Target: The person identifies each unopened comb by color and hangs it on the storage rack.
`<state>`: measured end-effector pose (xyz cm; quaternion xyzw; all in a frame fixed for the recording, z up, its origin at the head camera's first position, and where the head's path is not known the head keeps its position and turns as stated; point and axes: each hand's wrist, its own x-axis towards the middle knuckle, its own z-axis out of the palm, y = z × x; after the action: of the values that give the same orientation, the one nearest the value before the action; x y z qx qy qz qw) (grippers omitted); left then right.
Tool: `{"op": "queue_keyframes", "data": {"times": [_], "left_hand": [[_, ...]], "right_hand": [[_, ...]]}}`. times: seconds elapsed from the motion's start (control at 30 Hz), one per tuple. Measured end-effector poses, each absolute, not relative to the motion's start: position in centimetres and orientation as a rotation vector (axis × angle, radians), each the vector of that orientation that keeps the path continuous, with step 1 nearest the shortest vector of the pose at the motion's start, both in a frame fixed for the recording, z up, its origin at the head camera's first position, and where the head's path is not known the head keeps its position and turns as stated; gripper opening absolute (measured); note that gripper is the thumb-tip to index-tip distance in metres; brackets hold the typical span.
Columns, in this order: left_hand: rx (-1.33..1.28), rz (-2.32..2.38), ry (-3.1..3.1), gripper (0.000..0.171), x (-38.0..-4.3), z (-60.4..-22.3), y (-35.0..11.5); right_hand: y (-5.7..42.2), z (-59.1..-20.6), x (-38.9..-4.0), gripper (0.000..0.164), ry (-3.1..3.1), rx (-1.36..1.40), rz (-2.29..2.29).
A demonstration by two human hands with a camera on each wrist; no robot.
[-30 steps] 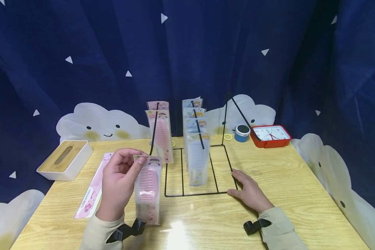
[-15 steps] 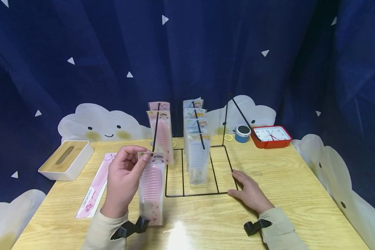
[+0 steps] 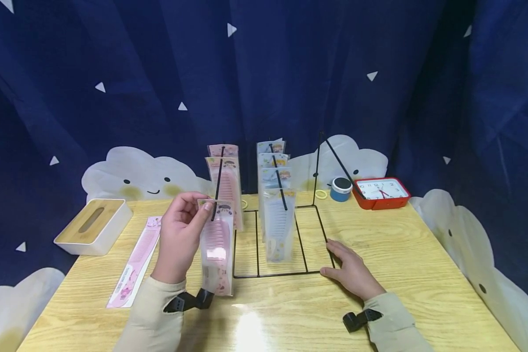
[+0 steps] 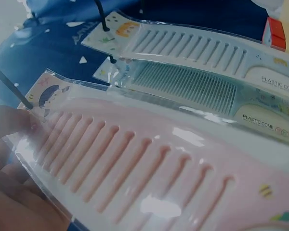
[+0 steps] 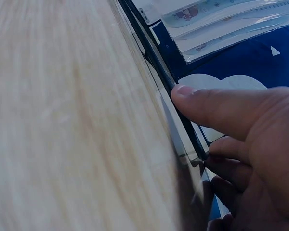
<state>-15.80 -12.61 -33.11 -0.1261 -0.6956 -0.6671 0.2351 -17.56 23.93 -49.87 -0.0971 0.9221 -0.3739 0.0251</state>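
My left hand [image 3: 181,233] pinches the top of a clear-packed pink comb [image 3: 217,254] between thumb and fingers. A black hook [image 3: 217,195] passes through the hole at the pack's top, and its tip sticks out in front in the left wrist view. Further back on the same hook hang other packed pink combs [image 3: 229,188]. Several packed blue combs [image 3: 278,225] hang on the middle hook. My right hand [image 3: 352,269] rests at the front right corner of the rack's black wire base [image 3: 281,274], thumb on the front wire and fingers by the side wire.
A pink comb pack [image 3: 136,259] lies flat on the wooden table [image 3: 290,313] at left, near a tissue box [image 3: 92,225]. The right hook [image 3: 341,161] bears nothing. Behind it stand a blue speaker [image 3: 341,193] and a red clock [image 3: 383,193]; a yellow ring [image 3: 320,194] lies nearby.
My left hand has moved up and slightly right with the pink comb pack, which has gone from below the hook's tip to hanging round the hook. The right hand has stayed on the rack.
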Motion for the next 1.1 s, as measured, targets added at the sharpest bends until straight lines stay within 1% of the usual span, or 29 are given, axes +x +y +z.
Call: {"op": "queue_keyframes", "data": {"times": [0.4, 0.6, 0.7, 1.1], "left_hand": [[-0.325, -1.887, -1.857, 0.016, -19.0, -33.3, -12.4], [-0.310, -1.883, -1.852, 0.012, -20.7, -33.3, -12.3], [-0.316, -1.890, -1.831, 0.013, -21.4, -33.3, -12.2], [-0.329, -1.890, -1.838, 0.016, -22.6, -32.9, -12.3]], "right_hand": [[24.0, -49.9, -17.6, 0.076, 2.867, -0.300, -1.138], [24.0, -49.8, -17.5, 0.077, 2.857, -0.293, -1.145], [24.0, -49.8, -17.5, 0.077, 2.855, -0.290, -1.148], [24.1, -49.9, -17.6, 0.076, 2.865, -0.292, -1.151]]}}
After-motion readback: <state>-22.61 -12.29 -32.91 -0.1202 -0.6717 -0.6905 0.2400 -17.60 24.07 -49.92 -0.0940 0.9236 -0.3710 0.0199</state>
